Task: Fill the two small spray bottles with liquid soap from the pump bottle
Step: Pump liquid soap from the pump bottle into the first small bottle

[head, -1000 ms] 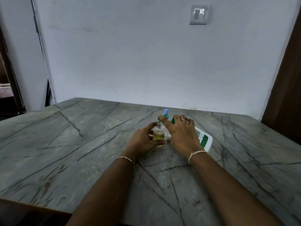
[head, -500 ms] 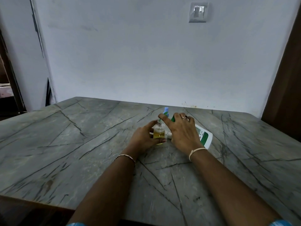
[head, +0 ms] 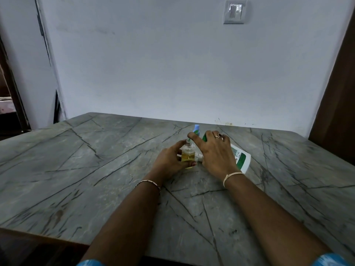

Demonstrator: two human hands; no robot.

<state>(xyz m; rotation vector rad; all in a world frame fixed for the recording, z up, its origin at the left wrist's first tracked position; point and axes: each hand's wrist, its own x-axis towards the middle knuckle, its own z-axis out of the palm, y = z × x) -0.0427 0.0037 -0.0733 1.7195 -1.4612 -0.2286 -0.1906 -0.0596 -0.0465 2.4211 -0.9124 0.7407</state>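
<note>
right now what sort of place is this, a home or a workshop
Most likely a room in a home: a stone-patterned table set against a plain painted wall with a light switch, and a household soap bottle lying on the table.
</note>
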